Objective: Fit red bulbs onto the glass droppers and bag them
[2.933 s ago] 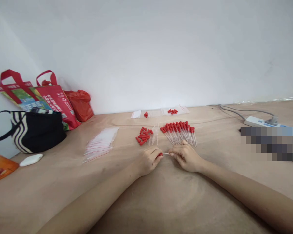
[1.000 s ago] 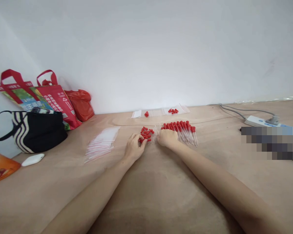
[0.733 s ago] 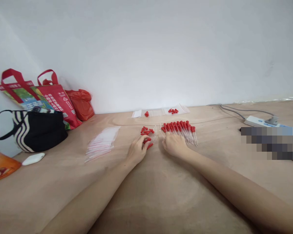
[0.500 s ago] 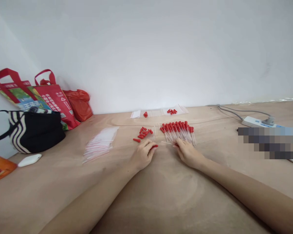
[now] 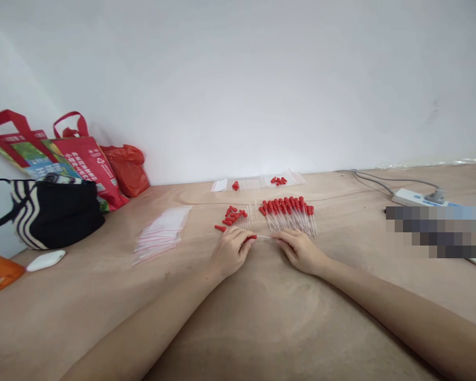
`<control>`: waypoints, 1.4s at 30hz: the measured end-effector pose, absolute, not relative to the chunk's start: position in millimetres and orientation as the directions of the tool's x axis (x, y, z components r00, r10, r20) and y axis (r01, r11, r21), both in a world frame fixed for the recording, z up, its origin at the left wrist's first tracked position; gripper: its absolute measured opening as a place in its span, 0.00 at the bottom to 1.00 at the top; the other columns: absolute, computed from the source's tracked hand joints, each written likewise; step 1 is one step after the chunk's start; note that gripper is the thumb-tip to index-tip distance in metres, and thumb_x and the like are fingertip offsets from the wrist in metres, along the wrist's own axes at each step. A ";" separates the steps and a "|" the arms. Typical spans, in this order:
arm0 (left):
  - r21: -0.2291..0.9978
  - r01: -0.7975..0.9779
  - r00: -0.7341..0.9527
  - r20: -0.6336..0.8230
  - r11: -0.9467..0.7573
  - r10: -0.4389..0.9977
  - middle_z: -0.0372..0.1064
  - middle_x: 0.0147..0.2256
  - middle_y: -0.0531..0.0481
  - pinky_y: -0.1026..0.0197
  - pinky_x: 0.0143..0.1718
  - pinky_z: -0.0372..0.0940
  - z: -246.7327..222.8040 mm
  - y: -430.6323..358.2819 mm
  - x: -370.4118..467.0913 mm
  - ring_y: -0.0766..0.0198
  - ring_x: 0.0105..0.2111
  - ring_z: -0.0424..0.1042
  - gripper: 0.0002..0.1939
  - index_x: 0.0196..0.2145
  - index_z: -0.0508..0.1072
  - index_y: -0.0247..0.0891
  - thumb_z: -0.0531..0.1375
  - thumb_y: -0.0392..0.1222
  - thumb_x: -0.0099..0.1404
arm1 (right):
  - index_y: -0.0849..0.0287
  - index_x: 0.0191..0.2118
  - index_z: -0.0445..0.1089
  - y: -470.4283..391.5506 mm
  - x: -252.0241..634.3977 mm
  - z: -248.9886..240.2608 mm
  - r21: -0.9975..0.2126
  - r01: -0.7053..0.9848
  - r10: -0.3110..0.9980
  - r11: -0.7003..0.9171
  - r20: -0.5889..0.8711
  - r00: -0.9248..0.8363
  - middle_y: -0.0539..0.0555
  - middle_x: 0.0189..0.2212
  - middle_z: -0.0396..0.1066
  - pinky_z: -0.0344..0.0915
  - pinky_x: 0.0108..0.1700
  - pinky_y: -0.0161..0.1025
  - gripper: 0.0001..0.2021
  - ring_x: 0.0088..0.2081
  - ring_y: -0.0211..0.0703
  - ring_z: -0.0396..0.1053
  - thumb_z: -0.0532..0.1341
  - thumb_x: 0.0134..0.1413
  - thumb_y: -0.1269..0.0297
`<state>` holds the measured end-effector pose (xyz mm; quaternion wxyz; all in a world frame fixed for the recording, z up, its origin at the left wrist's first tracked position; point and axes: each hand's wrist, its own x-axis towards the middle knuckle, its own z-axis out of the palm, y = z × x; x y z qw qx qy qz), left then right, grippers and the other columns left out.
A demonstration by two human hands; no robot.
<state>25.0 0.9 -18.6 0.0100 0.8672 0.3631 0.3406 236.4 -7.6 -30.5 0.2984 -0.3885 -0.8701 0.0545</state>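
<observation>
My left hand (image 5: 230, 250) pinches a red rubber cap (image 5: 251, 237) near the middle of the table. From the right, my right hand (image 5: 300, 250) pinches a thin clear tube (image 5: 264, 237), whose left end meets the open end of the cap. Beyond my left hand lie loose red caps (image 5: 233, 216) beside bare clear tubes (image 5: 245, 222). Behind my right hand is a row of clear tubes with red caps on them (image 5: 289, 205), their caps pointing to the wall.
Flat clear bags (image 5: 163, 233) lie in a stack at left. More caps (image 5: 278, 181) and tubes (image 5: 250, 184) rest on plastic near the wall. Shopping bags (image 5: 91, 164), a black bag (image 5: 65, 211) and a white case (image 5: 46, 260) stand left; a power strip (image 5: 416, 199) is right.
My right hand has moved slightly left and turned the tube level, bringing its end to the red cap. My left hand has stayed nearly in place. The view has shifted a little.
</observation>
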 end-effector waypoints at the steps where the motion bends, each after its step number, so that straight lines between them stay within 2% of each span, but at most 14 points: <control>1: 0.272 0.624 0.498 0.583 -0.732 0.642 0.69 0.31 0.49 0.59 0.39 0.58 -18.9 0.8 25.1 0.62 0.34 0.66 0.06 0.34 0.68 0.36 0.52 0.38 0.62 | 0.58 0.42 0.65 -7.2 236.3 -30.8 -0.327 0.644 0.709 0.691 0.479 -0.518 0.53 0.30 0.67 0.56 0.34 0.37 0.12 0.30 0.38 0.64 0.48 0.55 0.71; 5: 0.302 0.604 0.496 0.583 -0.738 0.644 0.69 0.30 0.49 0.61 0.36 0.58 -19.8 0.1 24.8 0.63 0.33 0.67 0.08 0.32 0.67 0.36 0.50 0.38 0.63 | 0.57 0.40 0.67 -4.5 236.8 -32.1 -0.349 0.618 0.698 0.704 0.496 -0.516 0.52 0.27 0.68 0.53 0.33 0.36 0.11 0.29 0.37 0.63 0.49 0.56 0.67; 8: 0.289 0.570 0.539 0.576 -0.770 0.615 0.70 0.30 0.50 0.61 0.36 0.57 -19.5 -1.0 24.8 0.64 0.32 0.67 0.08 0.32 0.67 0.36 0.50 0.39 0.64 | 0.57 0.39 0.68 -1.6 239.5 -32.2 -0.321 0.614 0.680 0.721 0.496 -0.540 0.51 0.26 0.68 0.50 0.33 0.36 0.11 0.27 0.36 0.62 0.49 0.56 0.66; 12: 0.252 0.572 0.574 0.557 -0.781 0.600 0.71 0.30 0.51 0.60 0.37 0.54 -17.7 -2.8 26.2 0.66 0.30 0.67 0.09 0.30 0.67 0.37 0.49 0.39 0.64 | 0.57 0.38 0.69 0.3 243.2 -29.3 -0.207 0.633 0.632 0.746 0.521 -0.574 0.51 0.25 0.68 0.46 0.32 0.37 0.11 0.25 0.35 0.60 0.50 0.55 0.69; 17: 0.219 0.589 0.586 0.548 -0.778 0.597 0.71 0.29 0.51 0.59 0.38 0.52 -17.5 -3.2 27.0 0.66 0.30 0.67 0.10 0.30 0.68 0.37 0.49 0.39 0.64 | 0.58 0.36 0.70 -2.4 242.2 -24.2 -0.028 0.667 0.561 0.745 0.567 -0.603 0.51 0.25 0.68 0.43 0.32 0.38 0.15 0.24 0.35 0.59 0.50 0.47 0.78; 19: 0.211 0.582 0.598 0.544 -0.785 0.589 0.70 0.29 0.51 0.59 0.38 0.53 -17.9 -3.0 26.8 0.66 0.30 0.67 0.10 0.30 0.68 0.36 0.49 0.40 0.64 | 0.58 0.35 0.70 -4.4 240.8 -23.3 0.002 0.676 0.553 0.737 0.573 -0.605 0.51 0.24 0.67 0.42 0.32 0.38 0.15 0.24 0.36 0.59 0.50 0.45 0.78; 22: 0.208 0.573 0.601 0.550 -0.793 0.579 0.70 0.29 0.51 0.59 0.38 0.53 -18.2 -3.5 26.6 0.66 0.30 0.67 0.11 0.30 0.67 0.36 0.48 0.40 0.64 | 0.58 0.34 0.69 -7.7 238.6 -23.1 -0.042 0.681 0.576 0.731 0.573 -0.583 0.50 0.23 0.67 0.42 0.32 0.38 0.13 0.24 0.35 0.58 0.50 0.47 0.77; 26: 0.194 0.561 0.604 0.570 -0.805 0.558 0.70 0.28 0.51 0.59 0.38 0.53 -18.1 -5.2 27.3 0.67 0.29 0.66 0.11 0.29 0.67 0.36 0.48 0.41 0.64 | 0.60 0.32 0.69 -11.3 235.0 -22.8 -0.170 0.657 0.622 0.734 0.556 -0.551 0.50 0.23 0.67 0.43 0.33 0.37 0.10 0.24 0.34 0.58 0.50 0.53 0.70; 30: 0.161 0.573 0.604 0.581 -0.804 0.546 0.68 0.27 0.50 0.59 0.36 0.54 -19.2 -5.7 28.3 0.66 0.28 0.65 0.11 0.29 0.66 0.35 0.48 0.41 0.64 | 0.59 0.32 0.68 -12.3 231.0 -21.1 -0.235 0.638 0.648 0.733 0.527 -0.550 0.50 0.24 0.68 0.43 0.33 0.36 0.10 0.24 0.34 0.59 0.49 0.54 0.69; 39: 0.058 0.517 0.659 0.610 -0.854 0.440 0.69 0.28 0.51 0.58 0.39 0.53 -20.6 -5.1 29.2 0.66 0.29 0.65 0.10 0.30 0.66 0.36 0.48 0.39 0.64 | 0.59 0.30 0.67 -9.9 228.7 -21.3 -0.193 0.638 0.643 0.745 0.460 -0.612 0.49 0.23 0.68 0.43 0.32 0.36 0.10 0.25 0.34 0.58 0.49 0.55 0.68; 42: 0.064 0.509 0.645 0.633 -0.859 0.429 0.69 0.28 0.52 0.58 0.40 0.52 -20.1 -5.0 29.9 0.68 0.29 0.65 0.09 0.31 0.67 0.36 0.49 0.38 0.64 | 0.60 0.31 0.67 -11.9 227.8 -17.8 -0.129 0.653 0.626 0.747 0.467 -0.624 0.50 0.24 0.67 0.43 0.32 0.36 0.11 0.25 0.35 0.58 0.48 0.55 0.69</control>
